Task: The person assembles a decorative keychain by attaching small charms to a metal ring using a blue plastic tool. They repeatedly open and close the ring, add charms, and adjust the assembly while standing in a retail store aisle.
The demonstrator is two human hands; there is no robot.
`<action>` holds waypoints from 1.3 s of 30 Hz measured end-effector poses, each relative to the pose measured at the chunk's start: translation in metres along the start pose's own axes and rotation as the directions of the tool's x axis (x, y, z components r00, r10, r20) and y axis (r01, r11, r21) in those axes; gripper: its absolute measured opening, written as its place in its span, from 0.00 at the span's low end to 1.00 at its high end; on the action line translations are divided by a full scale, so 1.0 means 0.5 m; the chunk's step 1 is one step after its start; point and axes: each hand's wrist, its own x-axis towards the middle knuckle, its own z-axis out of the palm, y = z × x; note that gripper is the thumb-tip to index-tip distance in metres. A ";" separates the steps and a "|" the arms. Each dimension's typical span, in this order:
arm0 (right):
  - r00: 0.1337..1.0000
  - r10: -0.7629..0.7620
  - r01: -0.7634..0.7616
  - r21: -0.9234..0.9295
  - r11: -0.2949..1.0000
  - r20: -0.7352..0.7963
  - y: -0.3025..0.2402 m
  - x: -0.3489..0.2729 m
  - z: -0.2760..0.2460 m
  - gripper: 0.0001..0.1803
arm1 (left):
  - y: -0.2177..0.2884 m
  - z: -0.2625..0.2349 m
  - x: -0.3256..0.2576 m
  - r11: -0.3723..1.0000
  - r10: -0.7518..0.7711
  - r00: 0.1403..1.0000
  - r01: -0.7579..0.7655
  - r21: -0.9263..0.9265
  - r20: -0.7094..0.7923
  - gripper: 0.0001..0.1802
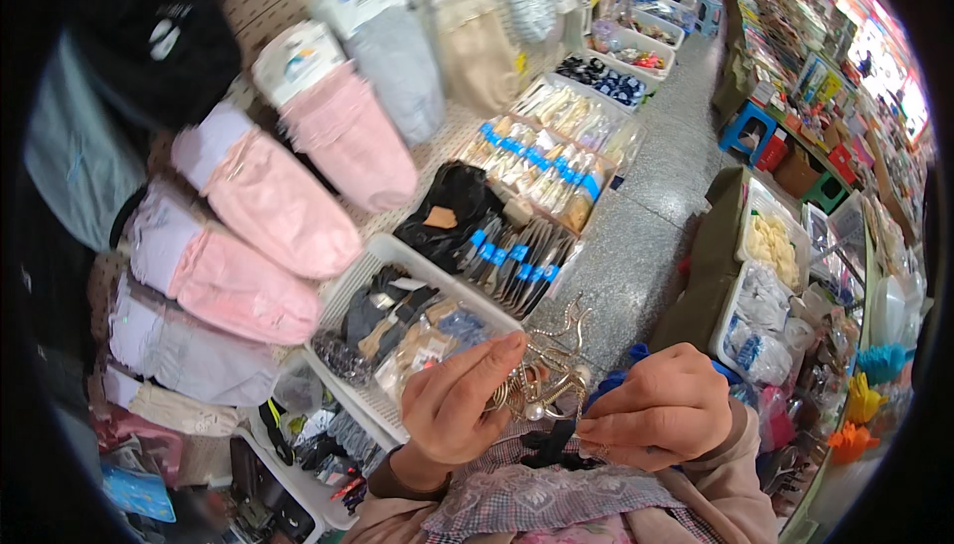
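In front of my chest is a tangle of gold-coloured metal hair claws [537,375] with curved prongs and pearl-like beads. My left hand [455,400] pinches it from the left, thumb and fingers pressed together. My right hand [656,410] is closed at its right side, fingertips at a curved gold prong; the fingers partly hide their grip. How many pieces the tangle holds, I cannot tell. A black fabric strip [549,443] shows just below it, against the checked and lace clothing.
Packaged pink sleeves [283,201] hang on a perforated board at left. Below stand a white basket [338,330] of packaged goods and a tray of blue-banded bundles [542,161]. A grey speckled floor aisle [656,206] runs away; at right are white bins [730,315] of bagged goods.
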 end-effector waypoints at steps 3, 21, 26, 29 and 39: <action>0.993 0.081 -0.083 -0.022 0.996 -0.090 0.029 -0.041 -0.108 0.11 | 0.032 0.091 0.052 0.999 0.001 0.999 0.000 -0.044 0.033 0.35; 0.942 0.286 -0.296 -0.029 0.955 -0.176 0.185 -0.165 -0.333 0.12 | 0.097 0.449 0.231 0.857 -0.189 0.937 0.304 -0.416 0.295 0.25; 0.989 0.001 -0.041 -0.273 0.961 -0.147 0.263 -0.158 -0.331 0.12 | 0.053 0.520 0.276 0.785 -0.227 0.916 0.373 -0.495 0.330 0.24; 0.994 -0.104 0.081 -0.385 0.919 -0.038 0.322 -0.139 -0.350 0.12 | 0.014 0.563 0.319 0.742 -0.244 0.929 0.363 -0.564 0.277 0.20; 0.983 0.166 -0.137 0.283 0.949 -0.083 0.527 -0.070 -0.445 0.14 | -0.079 0.640 0.447 0.242 -0.495 0.813 0.468 -0.850 0.306 0.19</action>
